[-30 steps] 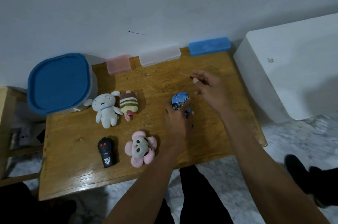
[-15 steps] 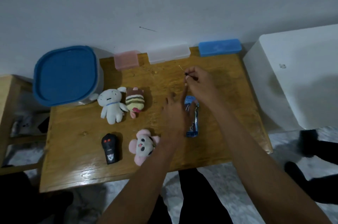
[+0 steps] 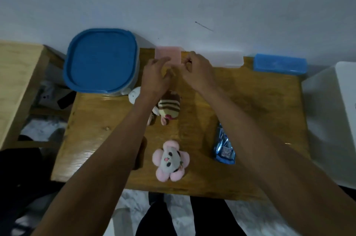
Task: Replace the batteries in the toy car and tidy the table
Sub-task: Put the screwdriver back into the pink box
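Note:
The blue toy car (image 3: 224, 145) lies on the wooden table (image 3: 250, 101) at the right, with neither hand on it. Both my hands reach to the back edge, at a small pink box (image 3: 167, 55) against the wall. My left hand (image 3: 156, 75) has its fingers apart at the box's front left and holds nothing. My right hand (image 3: 198, 72) is curled at the box's right corner, and a small reddish tip of the thin screwdriver (image 3: 189, 61) shows between its fingers.
A blue-lidded container (image 3: 102, 60) stands back left. A clear box (image 3: 227, 60) and a blue box (image 3: 279, 64) line the wall. A white plush (image 3: 134, 95), striped plush (image 3: 169, 108) and pink flower plush (image 3: 170, 160) lie mid-table. A white bin (image 3: 331, 120) stands at the right.
Both hands left the toy car and moved up and left to the pink box. The car now lies alone on the right. My view shifted closer and rightward.

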### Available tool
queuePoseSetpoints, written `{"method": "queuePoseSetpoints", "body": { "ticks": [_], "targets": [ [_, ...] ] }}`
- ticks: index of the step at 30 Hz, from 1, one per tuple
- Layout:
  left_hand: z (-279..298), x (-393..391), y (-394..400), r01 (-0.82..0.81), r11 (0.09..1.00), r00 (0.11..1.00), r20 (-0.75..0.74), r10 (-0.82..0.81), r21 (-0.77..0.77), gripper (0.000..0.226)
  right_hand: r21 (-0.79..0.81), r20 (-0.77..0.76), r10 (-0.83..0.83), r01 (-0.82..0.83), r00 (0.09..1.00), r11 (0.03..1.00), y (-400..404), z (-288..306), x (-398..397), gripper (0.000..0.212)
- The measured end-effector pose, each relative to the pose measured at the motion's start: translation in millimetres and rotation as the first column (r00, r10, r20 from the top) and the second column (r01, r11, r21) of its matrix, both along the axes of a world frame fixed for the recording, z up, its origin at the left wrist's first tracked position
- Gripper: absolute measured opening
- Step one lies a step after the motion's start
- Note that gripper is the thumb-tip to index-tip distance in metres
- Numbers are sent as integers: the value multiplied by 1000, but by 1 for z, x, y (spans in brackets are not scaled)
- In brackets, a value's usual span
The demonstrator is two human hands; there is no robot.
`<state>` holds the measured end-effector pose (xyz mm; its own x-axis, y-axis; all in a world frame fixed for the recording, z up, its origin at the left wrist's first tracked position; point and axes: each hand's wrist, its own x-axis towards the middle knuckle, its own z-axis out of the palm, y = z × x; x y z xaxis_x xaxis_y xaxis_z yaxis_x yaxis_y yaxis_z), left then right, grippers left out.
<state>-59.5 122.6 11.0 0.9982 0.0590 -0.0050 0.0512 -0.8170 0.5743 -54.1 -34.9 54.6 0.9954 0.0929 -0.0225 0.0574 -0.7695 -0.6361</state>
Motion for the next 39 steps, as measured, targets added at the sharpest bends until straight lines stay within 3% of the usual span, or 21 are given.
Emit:
{"method": "queuePoseSetpoints", "body": {
  "ticks": [6, 12, 23, 28, 33, 39],
  "targets": [
    [-13, 28, 7, -60, 995, 997, -50, 56, -74, 55, -71, 4, 60, -60, 998, 996, 20, -33, 35, 40],
    [-32, 49, 14, -107, 989, 992, -82, 99, -100, 56, -121, 5, 64, -63, 998, 991, 28, -58, 56, 49],
    [-37, 57, 20, -59, 995, 997, 45, 62, -78, 51, -122, 130, 81, -65, 988, 990, 32, -66, 62, 28],
    [-38, 53, 23, -33, 993, 993, 112, 46, -111, 79, -62, 217, -61, 76, 974, 995, 33, -42, 74, 26],
    [-37, 50, 25, -14, 993, 983, 180, 35, -117, 77, -24, 125, -197, 201, 972, 979, 43, -31, 86, 27],
    [-41, 61, 34, 3, 991, 993, 120, 14, -137, 86, 184, 178, -99, 65, 979, 981, 40, -39, 75, 13]
  ]
}}
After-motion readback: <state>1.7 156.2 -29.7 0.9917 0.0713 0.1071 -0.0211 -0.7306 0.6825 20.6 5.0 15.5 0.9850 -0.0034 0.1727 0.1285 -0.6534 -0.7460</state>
